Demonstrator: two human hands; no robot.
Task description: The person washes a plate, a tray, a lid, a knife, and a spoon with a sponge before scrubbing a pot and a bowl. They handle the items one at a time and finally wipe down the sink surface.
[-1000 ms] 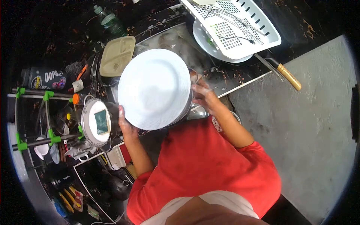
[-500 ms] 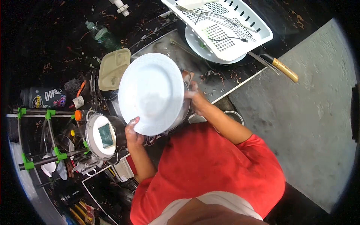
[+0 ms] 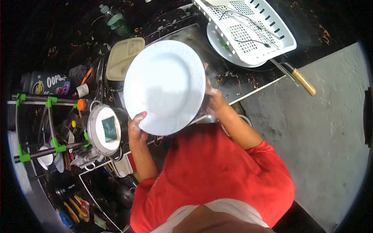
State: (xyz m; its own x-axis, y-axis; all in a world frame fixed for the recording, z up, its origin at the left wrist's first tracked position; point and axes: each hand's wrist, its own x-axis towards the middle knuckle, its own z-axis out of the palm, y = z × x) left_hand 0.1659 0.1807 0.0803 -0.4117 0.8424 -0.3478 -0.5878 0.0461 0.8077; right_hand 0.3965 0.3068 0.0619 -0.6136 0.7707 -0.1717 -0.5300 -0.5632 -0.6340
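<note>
A large white plate [image 3: 165, 87] is held up in front of my chest, its inner face toward the camera. My left hand [image 3: 137, 126] grips the plate's lower left edge, thumb over the rim. At the right edge is my right hand [image 3: 213, 99], its fingers partly hidden behind the plate. Both hands look wet with suds. A green sponge [image 3: 109, 129] lies on a round white surface in a metal pot [image 3: 93, 134], left of my left hand. Behind the plate's upper left edge is a beige divided tray [image 3: 124, 58].
A white perforated basket [image 3: 268, 56] with wires or thin utensils rests over a pale round dish [image 3: 217, 44] at the upper right. Near it is a wooden handle [image 3: 304, 82]. On the left are a dark OOPS container [image 3: 50, 83], a green-jointed rack [image 3: 58, 146] and a clear bottle [image 3: 115, 21].
The plate has come nearer the camera and tilted slightly, with both hands still at its edges. The basket and counter items have shifted in view as the camera moved.
</note>
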